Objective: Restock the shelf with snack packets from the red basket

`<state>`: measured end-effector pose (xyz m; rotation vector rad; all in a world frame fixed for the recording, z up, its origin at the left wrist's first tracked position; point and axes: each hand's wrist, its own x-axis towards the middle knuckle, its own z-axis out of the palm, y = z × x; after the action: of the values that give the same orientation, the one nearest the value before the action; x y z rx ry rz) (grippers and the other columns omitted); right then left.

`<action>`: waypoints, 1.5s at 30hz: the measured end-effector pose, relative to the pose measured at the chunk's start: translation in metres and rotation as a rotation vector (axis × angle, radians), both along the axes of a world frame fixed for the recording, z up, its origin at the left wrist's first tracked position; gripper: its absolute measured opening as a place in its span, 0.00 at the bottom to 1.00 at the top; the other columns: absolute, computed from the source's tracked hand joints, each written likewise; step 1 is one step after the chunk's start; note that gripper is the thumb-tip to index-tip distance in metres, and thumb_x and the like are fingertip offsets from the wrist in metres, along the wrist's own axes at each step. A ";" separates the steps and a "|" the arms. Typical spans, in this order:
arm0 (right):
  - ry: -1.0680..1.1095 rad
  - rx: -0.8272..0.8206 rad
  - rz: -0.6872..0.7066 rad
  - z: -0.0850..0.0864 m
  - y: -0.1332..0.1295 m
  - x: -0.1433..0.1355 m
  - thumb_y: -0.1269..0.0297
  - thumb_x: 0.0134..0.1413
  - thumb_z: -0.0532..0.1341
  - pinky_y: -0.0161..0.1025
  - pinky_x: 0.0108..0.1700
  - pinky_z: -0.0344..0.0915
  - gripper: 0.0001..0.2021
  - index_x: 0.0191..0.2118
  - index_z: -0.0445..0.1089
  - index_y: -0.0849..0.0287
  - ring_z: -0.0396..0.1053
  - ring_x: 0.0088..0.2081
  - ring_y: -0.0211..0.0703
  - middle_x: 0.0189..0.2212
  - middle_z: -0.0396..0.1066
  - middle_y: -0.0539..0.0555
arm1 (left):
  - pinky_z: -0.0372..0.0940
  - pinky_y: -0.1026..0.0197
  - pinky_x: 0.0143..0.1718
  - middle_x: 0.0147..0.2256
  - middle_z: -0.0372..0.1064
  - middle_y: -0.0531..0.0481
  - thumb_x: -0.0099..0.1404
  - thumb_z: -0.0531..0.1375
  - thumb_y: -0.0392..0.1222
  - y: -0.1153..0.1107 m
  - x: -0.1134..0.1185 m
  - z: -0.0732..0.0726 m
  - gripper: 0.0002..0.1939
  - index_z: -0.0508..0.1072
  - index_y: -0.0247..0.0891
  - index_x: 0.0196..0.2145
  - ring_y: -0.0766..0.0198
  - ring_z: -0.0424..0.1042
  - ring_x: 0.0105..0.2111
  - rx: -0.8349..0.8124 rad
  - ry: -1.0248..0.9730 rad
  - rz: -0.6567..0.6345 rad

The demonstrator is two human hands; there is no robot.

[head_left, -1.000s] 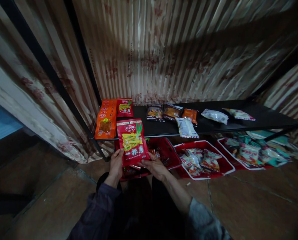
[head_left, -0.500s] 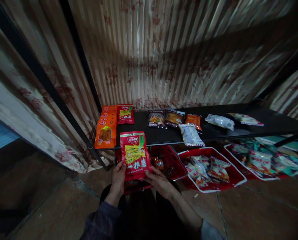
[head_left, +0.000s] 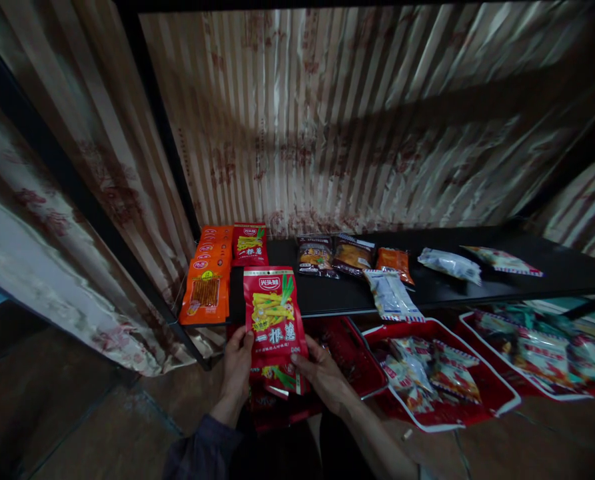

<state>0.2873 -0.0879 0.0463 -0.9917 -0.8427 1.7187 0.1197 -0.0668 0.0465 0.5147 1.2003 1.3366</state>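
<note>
A red snack bag (head_left: 273, 313) with yellow sticks and green scallions printed on it is held up by both hands at the shelf's front edge. My left hand (head_left: 238, 365) grips its lower left side, thumb on the front. My right hand (head_left: 323, 373) pinches the lower right corner. Part of another red bag (head_left: 288, 379) shows just below and behind the held one. Behind it on the shelf lies a matching red bag (head_left: 250, 244), beside a row of overlapping orange snack packets (head_left: 207, 287).
Along the black shelf (head_left: 327, 297) lie brown bread packets (head_left: 317, 257), an orange packet (head_left: 395, 265) and white-blue packets (head_left: 393, 293). Red baskets of snack bags (head_left: 432, 417) stand below on the tiled floor. A black post (head_left: 164, 133) rises at the left before a striped curtain (head_left: 297, 120).
The view has tilted up, so shelf and baskets sit lower. Both hands still hold the red bag, now nearer the shelf bag in view. A second red bag now shows beneath it.
</note>
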 end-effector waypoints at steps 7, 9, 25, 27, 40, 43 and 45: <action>0.049 0.088 0.003 0.024 0.049 -0.004 0.62 0.36 0.71 0.48 0.46 0.66 0.29 0.48 0.64 0.54 0.73 0.40 0.49 0.39 0.75 0.53 | 0.68 0.59 0.40 0.40 0.74 0.42 0.58 0.57 0.39 0.052 0.002 0.019 0.17 0.68 0.33 0.46 0.61 0.74 0.37 0.146 0.133 0.042; 0.034 0.110 -0.005 0.025 0.060 -0.007 0.63 0.36 0.71 0.45 0.45 0.66 0.30 0.49 0.64 0.54 0.73 0.38 0.47 0.39 0.75 0.52 | 0.68 0.60 0.40 0.42 0.73 0.42 0.59 0.56 0.37 0.064 0.003 0.020 0.20 0.65 0.35 0.51 0.62 0.74 0.37 0.141 0.174 0.083; -0.017 0.062 -0.115 0.002 0.095 -0.018 0.60 0.29 0.73 0.39 0.40 0.67 0.25 0.38 0.69 0.56 0.72 0.32 0.40 0.33 0.75 0.50 | 0.68 0.61 0.42 0.42 0.73 0.45 0.60 0.52 0.31 0.099 0.003 -0.013 0.25 0.61 0.39 0.56 0.64 0.74 0.39 0.253 0.428 0.154; 0.002 0.063 -0.120 0.006 0.106 -0.020 0.60 0.28 0.73 0.41 0.42 0.67 0.25 0.38 0.69 0.56 0.72 0.32 0.40 0.33 0.75 0.50 | 0.66 0.61 0.44 0.44 0.73 0.45 0.60 0.52 0.30 0.108 0.001 -0.007 0.22 0.66 0.39 0.52 0.64 0.73 0.41 0.279 0.481 0.160; -0.258 0.201 -0.208 0.015 0.186 -0.044 0.63 0.34 0.65 0.32 0.28 0.59 0.15 0.34 0.72 0.58 0.61 0.25 0.33 0.24 0.70 0.47 | 0.64 0.59 0.46 0.43 0.74 0.43 0.59 0.52 0.32 0.188 -0.026 0.031 0.19 0.73 0.36 0.47 0.59 0.72 0.43 0.220 0.973 0.210; -0.268 0.231 -0.202 0.016 0.206 -0.049 0.66 0.35 0.64 0.31 0.26 0.58 0.12 0.33 0.72 0.59 0.60 0.22 0.32 0.21 0.68 0.45 | 0.62 0.57 0.48 0.45 0.73 0.42 0.60 0.52 0.33 0.201 -0.028 0.038 0.19 0.72 0.37 0.48 0.57 0.71 0.45 0.173 1.075 0.188; -0.282 0.240 -0.209 0.015 0.217 -0.052 0.68 0.37 0.63 0.31 0.24 0.58 0.12 0.34 0.72 0.60 0.59 0.21 0.31 0.20 0.67 0.45 | 0.61 0.56 0.50 0.47 0.71 0.40 0.60 0.52 0.33 0.208 -0.028 0.041 0.20 0.71 0.35 0.49 0.55 0.69 0.48 0.148 1.156 0.158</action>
<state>0.2351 0.1290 0.0614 -1.1284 -1.0591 1.2851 0.0918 0.1411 0.0874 1.4349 2.0925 1.2554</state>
